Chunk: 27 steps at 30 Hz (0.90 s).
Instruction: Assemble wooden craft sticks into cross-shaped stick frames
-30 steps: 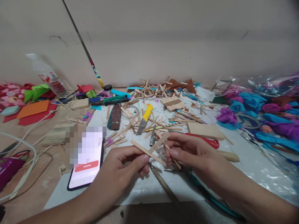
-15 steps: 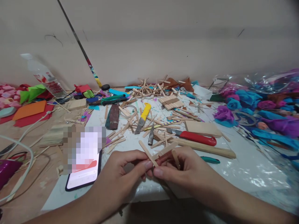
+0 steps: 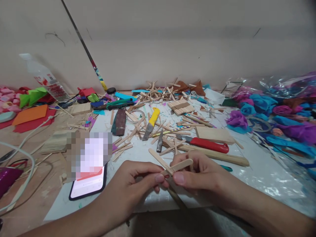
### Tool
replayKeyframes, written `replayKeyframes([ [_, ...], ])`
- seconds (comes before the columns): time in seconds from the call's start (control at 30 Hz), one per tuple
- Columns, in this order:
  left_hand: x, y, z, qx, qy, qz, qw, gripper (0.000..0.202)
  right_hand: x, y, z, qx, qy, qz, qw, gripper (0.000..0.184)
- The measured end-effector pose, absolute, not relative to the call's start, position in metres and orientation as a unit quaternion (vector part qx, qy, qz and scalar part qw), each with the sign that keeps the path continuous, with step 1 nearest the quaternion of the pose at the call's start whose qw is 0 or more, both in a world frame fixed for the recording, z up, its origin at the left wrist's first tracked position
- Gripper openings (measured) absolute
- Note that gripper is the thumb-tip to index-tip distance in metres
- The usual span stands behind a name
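Both my hands meet low in the middle of the view over a white sheet (image 3: 153, 151). My left hand (image 3: 138, 184) pinches one flat wooden craft stick (image 3: 158, 158) that points up and to the left. My right hand (image 3: 199, 174) pinches a second craft stick (image 3: 181, 164) that crosses the first near my thumbs. Both hands are closed on the sticks, with the thumbs almost touching.
A phone (image 3: 87, 182) lies left of my hands. Loose sticks, a yellow-handled knife (image 3: 153, 120), a red-handled cutter (image 3: 207, 144) and a wooden dowel (image 3: 222, 158) lie beyond. Paper flowers (image 3: 269, 115) fill the right; coloured paper (image 3: 29, 113), a bottle (image 3: 44, 77) and cables (image 3: 22, 154) the left.
My hands have drawn together and nearer to me. The two sticks, held apart a second ago, now cross between my thumbs.
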State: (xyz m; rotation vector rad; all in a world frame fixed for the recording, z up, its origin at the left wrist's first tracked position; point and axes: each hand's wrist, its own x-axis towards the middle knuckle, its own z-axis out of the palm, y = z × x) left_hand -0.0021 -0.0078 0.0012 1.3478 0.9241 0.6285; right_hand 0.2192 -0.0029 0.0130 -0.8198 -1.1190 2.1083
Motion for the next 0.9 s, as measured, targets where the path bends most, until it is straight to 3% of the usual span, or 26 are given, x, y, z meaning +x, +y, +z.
replayKeyframes([
  [0.5, -0.003, -0.008, 0.001, 0.561, 0.393, 0.348, 0.641, 0.009, 0.219, -0.002, 0.01, -0.401, -0.457, 0.753, 0.252, 0.037],
  [0.9, -0.003, -0.008, -0.001, 0.549, 0.397, 0.346, 0.65, 0.008, 0.221, 0.0, 0.004, -0.354, -0.384, 0.81, 0.264, 0.036],
])
